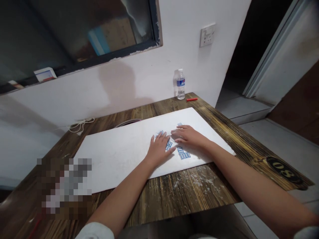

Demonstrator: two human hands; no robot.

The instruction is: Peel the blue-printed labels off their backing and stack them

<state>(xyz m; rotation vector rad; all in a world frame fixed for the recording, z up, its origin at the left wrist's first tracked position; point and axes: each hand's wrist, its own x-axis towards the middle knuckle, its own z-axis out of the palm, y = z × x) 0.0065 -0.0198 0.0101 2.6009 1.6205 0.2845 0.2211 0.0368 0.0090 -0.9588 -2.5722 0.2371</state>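
A large white board (117, 156) lies flat on a dark wooden table (189, 189). Blue block letters (183, 153) are stuck on the board's right half. My left hand (159, 148) rests palm down on the board, fingers spread, partly covering the letters. My right hand (188, 135) lies flat just to its right, fingers pointing left and pressing on the same lettering. Neither hand holds anything. Part of the lettering is hidden under both hands.
A plastic water bottle (180, 84) and a red pen-like object (191, 99) stand at the table's far right corner by the wall. A white cord (81, 125) lies at the far left. A number plate (284, 167) marks the right edge. An open doorway is at the right.
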